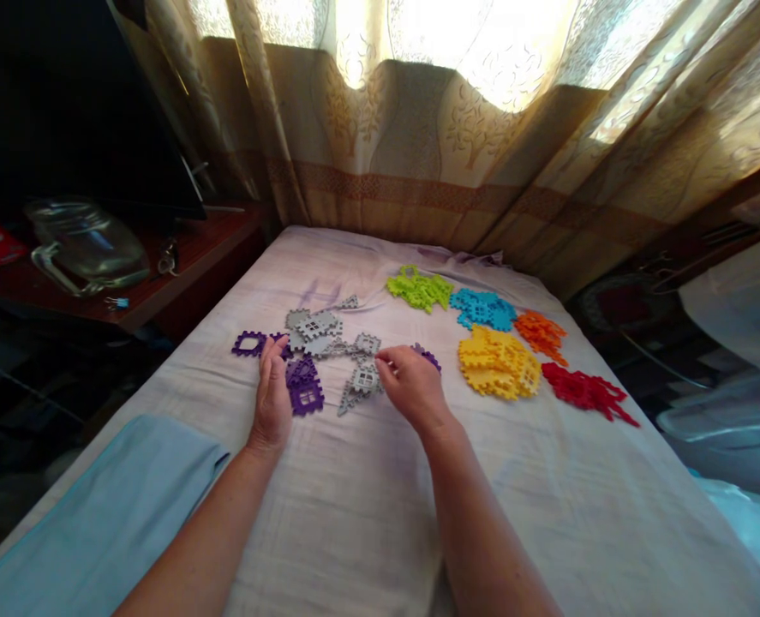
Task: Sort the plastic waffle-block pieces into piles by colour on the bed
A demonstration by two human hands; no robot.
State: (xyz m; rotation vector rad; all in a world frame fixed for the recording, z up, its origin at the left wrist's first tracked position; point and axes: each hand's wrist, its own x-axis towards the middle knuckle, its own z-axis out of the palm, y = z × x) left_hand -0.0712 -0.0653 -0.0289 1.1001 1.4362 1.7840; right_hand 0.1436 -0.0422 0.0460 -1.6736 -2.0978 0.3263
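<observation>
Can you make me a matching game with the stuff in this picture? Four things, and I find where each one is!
Things:
1. Jug
2. Cloth
3. Gray pieces
4. Yellow pieces

Places:
A. Between the right hand and the red pieces
B. On the brown table
C. Next to the left forearm
D. Some between the left hand and the right hand

Right pairs: 1-B, 2-C, 3-D, 4-A
</observation>
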